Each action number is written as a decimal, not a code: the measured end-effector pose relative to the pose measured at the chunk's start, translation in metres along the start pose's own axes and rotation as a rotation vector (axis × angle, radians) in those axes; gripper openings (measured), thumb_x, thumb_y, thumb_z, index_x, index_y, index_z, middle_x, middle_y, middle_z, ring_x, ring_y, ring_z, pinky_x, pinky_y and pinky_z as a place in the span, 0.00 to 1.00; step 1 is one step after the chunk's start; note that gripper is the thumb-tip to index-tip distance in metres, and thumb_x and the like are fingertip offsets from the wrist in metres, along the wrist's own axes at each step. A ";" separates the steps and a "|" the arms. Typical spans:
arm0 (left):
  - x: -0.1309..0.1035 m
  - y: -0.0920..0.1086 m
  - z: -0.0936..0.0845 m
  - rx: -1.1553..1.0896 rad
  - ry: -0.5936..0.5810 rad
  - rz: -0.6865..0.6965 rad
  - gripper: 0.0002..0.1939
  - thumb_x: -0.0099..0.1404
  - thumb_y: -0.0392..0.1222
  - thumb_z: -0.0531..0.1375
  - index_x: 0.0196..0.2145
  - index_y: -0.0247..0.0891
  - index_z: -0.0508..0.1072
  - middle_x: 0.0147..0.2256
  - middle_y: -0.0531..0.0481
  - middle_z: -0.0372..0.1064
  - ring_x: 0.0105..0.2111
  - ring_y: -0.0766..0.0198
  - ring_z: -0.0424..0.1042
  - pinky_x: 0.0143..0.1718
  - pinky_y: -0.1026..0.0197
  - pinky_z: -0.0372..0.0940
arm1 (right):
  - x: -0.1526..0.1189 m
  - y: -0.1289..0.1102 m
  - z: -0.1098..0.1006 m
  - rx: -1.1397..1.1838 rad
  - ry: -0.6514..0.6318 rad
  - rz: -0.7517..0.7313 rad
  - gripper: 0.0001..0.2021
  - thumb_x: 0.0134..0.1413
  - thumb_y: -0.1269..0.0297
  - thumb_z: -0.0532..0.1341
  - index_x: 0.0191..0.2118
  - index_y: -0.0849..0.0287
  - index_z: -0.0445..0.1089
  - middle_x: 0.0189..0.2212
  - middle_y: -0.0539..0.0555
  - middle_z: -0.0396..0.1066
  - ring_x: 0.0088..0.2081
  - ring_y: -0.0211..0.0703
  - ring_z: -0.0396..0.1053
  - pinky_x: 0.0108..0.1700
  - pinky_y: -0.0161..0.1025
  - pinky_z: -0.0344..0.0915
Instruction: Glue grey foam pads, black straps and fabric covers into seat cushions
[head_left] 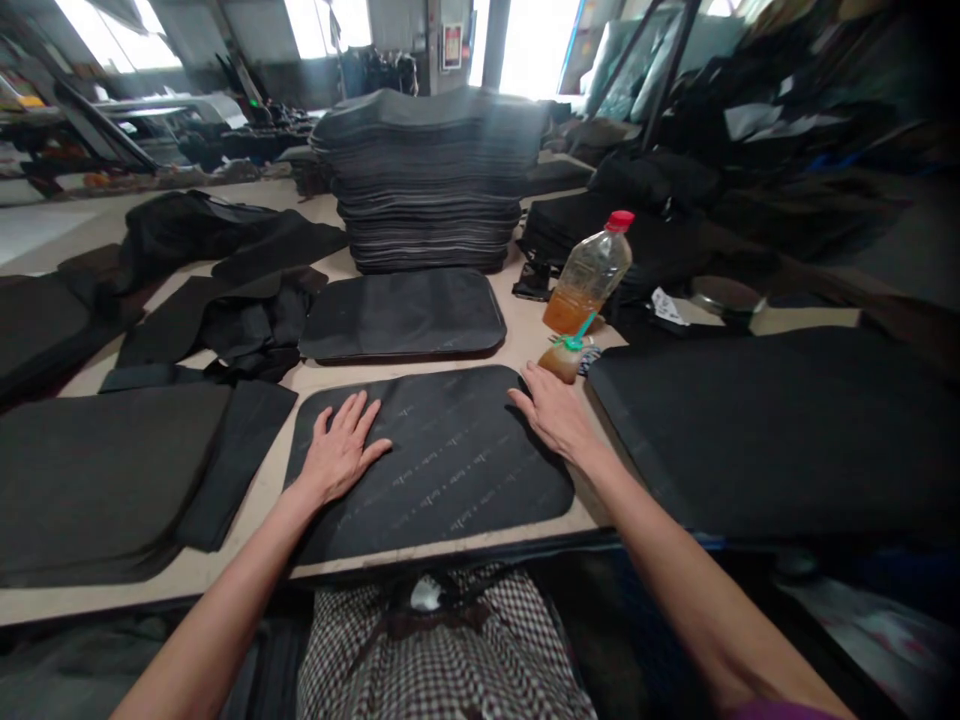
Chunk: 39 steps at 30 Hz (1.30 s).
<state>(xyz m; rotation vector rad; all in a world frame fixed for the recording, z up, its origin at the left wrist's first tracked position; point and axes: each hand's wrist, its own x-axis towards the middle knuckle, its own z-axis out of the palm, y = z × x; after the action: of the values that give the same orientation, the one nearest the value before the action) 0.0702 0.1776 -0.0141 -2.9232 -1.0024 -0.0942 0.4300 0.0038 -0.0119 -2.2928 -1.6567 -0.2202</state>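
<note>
A black rounded-corner panel [442,460] with rows of faint pale print lies flat on the table in front of me. My left hand [343,450] rests palm down on its left part, fingers spread. At the panel's right edge is my right hand [553,410], thumb apart from the fingers, its fingertips close to a small glue pot [562,358] with a green top and brownish contents. Whether the fingertips touch the pot, I cannot tell. Just beyond the panel lies another dark rounded panel [405,315].
A tall stack of dark panels [431,190] stands at the back. A clear bottle [589,275] with a red cap and amber liquid leans behind the pot. Dark sheets [780,430] lie at right, more dark pieces [105,470] at left. The table's front edge [450,556] runs near my lap.
</note>
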 end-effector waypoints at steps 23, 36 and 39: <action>-0.001 -0.063 -0.005 -0.040 -0.098 -0.146 0.41 0.75 0.66 0.38 0.74 0.36 0.48 0.74 0.43 0.37 0.74 0.54 0.38 0.72 0.46 0.40 | 0.020 -0.035 0.033 -0.069 -0.186 -0.055 0.41 0.70 0.38 0.39 0.73 0.70 0.50 0.73 0.65 0.46 0.74 0.53 0.44 0.71 0.56 0.46; -0.056 0.084 -0.033 -0.151 -0.042 0.065 0.36 0.77 0.60 0.41 0.74 0.37 0.47 0.74 0.43 0.40 0.74 0.53 0.41 0.72 0.47 0.42 | -0.070 -0.144 -0.006 0.154 -0.073 -0.232 0.31 0.74 0.55 0.42 0.73 0.68 0.50 0.71 0.67 0.51 0.73 0.58 0.47 0.71 0.60 0.47; -0.069 0.099 -0.022 -0.127 -0.028 0.031 0.36 0.77 0.60 0.42 0.73 0.36 0.50 0.74 0.43 0.39 0.74 0.53 0.41 0.73 0.45 0.41 | -0.084 -0.148 0.002 0.115 -0.100 -0.233 0.33 0.73 0.48 0.44 0.73 0.66 0.52 0.72 0.65 0.48 0.73 0.56 0.46 0.71 0.59 0.47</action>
<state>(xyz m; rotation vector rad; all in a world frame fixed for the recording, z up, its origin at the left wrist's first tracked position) 0.0759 0.0563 0.0000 -3.0620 -0.9900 -0.1207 0.2626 -0.0284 -0.0161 -2.0565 -1.9341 -0.0585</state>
